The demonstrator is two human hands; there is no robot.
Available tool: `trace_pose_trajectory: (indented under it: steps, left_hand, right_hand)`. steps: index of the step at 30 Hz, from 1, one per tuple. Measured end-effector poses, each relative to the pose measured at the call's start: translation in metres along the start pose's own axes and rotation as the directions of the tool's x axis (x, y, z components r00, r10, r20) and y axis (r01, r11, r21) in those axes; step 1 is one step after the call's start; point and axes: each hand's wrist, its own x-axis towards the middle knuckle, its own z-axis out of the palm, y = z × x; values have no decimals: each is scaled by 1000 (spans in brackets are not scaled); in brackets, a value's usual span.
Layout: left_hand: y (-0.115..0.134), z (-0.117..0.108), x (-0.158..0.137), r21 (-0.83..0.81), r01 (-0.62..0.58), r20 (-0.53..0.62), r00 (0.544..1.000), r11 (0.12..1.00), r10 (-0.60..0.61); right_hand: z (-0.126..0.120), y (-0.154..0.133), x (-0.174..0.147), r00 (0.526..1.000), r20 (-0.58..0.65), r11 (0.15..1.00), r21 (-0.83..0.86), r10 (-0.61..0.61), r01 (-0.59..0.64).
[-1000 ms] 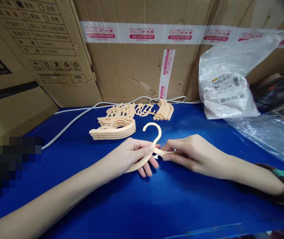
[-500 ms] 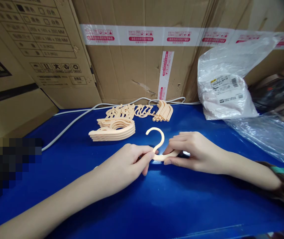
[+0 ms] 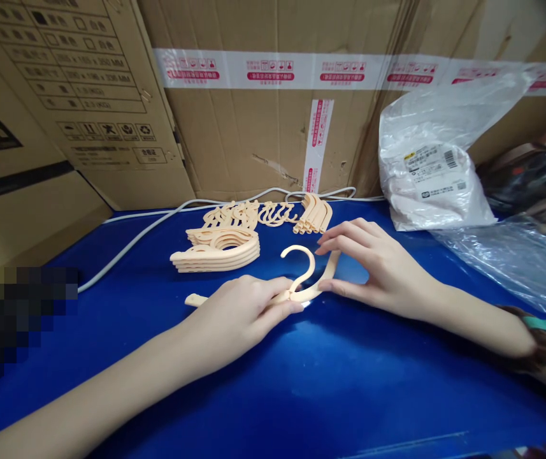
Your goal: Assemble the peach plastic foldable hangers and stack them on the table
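A cream folding clothes hanger (image 3: pixel 304 294) is in front of me, its hook curling up and to the left. My left hand (image 3: pixel 248 309) pinches it near the base of the hook, and one arm of the hanger sticks out beyond that hand on the left. The other arm slants up and away under my right hand (image 3: pixel 368 261). That hand's fingers are spread, with the thumb against the lower part of this arm and the fingertips near its upper end. A stack of similar cream hangers (image 3: pixel 218 258) lies just beyond my left hand.
Cream hook pieces (image 3: pixel 275 215) and curved arm pieces (image 3: pixel 315 215) lie at the back of the blue table (image 3: pixel 311 389). A white cable (image 3: pixel 134 245) runs behind them. Cardboard boxes (image 3: pixel 263 140) stand at the back and left. A white plastic bag (image 3: pixel 438 185) sits at the back right.
The hanger's right arm has swung up and away from me. My right hand has risen and its fingers have spread. The hanger's left arm now shows beyond my left hand.
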Motion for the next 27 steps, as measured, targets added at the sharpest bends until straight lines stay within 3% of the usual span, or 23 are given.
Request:
trace_pose_trajectory:
  steps: [5, 13, 27]
  left_hand:
    - [-1, 0, 1, 24, 27, -18, 999, 999, -27]
    - [1, 0, -1, 60, 36, -17, 999, 998, -35]
    - [6, 1, -2, 202, 0, 38, 999, 979, -8]
  right_hand:
    - [-5, -3, -2, 996, -71, 995, -84, -59, 53]
    - [2, -9, -6, 994, 45, 995, -19, -98, 99]
    - [5, -11, -4, 993, 94, 997, -10, -69, 71]
